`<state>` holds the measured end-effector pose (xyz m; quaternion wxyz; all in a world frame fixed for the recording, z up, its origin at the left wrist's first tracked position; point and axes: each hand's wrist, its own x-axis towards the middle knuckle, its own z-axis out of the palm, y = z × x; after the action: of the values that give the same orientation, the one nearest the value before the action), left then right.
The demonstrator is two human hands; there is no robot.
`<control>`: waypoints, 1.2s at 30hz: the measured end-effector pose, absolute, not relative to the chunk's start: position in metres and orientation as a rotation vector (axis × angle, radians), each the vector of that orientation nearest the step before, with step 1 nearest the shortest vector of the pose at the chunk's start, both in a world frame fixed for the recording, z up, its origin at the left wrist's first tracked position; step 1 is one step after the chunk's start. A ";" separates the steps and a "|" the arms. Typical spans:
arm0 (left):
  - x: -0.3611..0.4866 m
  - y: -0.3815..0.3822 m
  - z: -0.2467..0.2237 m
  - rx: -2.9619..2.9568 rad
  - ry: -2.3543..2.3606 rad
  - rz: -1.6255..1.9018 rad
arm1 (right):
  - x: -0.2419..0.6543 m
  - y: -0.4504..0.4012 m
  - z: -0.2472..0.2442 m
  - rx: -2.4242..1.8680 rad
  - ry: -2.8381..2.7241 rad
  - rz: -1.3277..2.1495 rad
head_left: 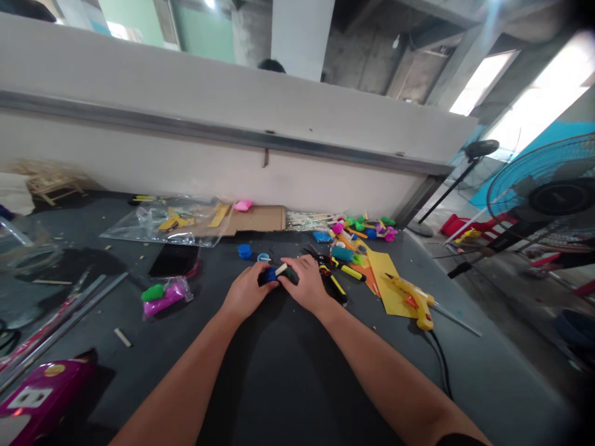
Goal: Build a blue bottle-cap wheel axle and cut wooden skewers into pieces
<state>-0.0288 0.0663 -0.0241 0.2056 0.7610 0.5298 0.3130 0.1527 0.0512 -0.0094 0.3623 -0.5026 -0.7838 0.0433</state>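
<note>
At the middle of the worktop [297, 371], the left hand [245, 290] has its grip closed on a blue piece [270, 274], and the right hand [305, 282] curls in beside it at a pale stick [281, 269], its grip narrow, though whether it pinches the stick I cannot tell. Blue caps [244, 251] sit just beyond the left hand; right of the hands lie pliers [332, 282] and, farther right, a yellow glue gun [422, 305].
</note>
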 end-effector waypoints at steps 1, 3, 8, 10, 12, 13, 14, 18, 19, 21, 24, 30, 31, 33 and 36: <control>-0.029 0.066 -0.024 2.122 1.458 0.869 | 0.153 0.051 -0.010 -1.301 -2.007 0.126; -0.029 0.066 -0.024 2.109 1.439 0.871 | 0.153 0.051 -0.010 -1.328 -1.997 0.149; -0.031 0.066 -0.025 2.047 1.440 0.897 | 0.154 0.053 -0.014 -1.399 -2.096 0.167; -0.031 0.066 -0.025 2.008 1.441 0.907 | 0.155 0.054 -0.016 -1.415 -2.127 0.169; -0.031 0.067 -0.024 1.955 1.440 0.926 | 0.155 0.055 -0.017 -1.430 -2.140 0.169; -0.032 0.067 -0.024 1.922 1.442 0.938 | 0.155 0.056 -0.018 -1.436 -2.139 0.171; -0.032 0.068 -0.023 1.888 1.445 0.953 | 0.156 0.056 -0.018 -1.440 -2.134 0.175; -0.034 0.070 -0.023 1.801 1.443 1.014 | 0.155 0.056 -0.015 -1.438 -2.098 0.161; -0.034 0.070 -0.023 1.798 1.440 1.023 | 0.154 0.055 -0.014 -1.434 -2.098 0.151; -0.035 0.070 -0.022 1.799 1.431 1.029 | 0.152 0.055 -0.014 -1.417 -2.116 0.141; -0.035 0.070 -0.022 1.798 1.401 1.031 | 0.147 0.055 -0.015 -1.382 -2.165 0.166; -0.035 0.071 -0.021 1.756 1.351 1.051 | 0.146 0.059 -0.018 -1.436 -2.120 0.197; -0.035 0.071 -0.021 1.740 1.347 1.069 | 0.147 0.059 -0.018 -1.457 -2.098 0.190; -0.035 0.072 -0.021 1.682 1.343 1.119 | 0.148 0.059 -0.018 -1.497 -2.063 0.168; -0.035 0.073 -0.021 1.551 1.338 1.211 | 0.151 0.059 -0.018 -1.554 -2.011 0.128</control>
<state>-0.0354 0.0735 -0.0206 0.3720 0.6052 0.5218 0.4723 0.1509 0.0593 -0.0179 0.2940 -0.5836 -0.7554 0.0481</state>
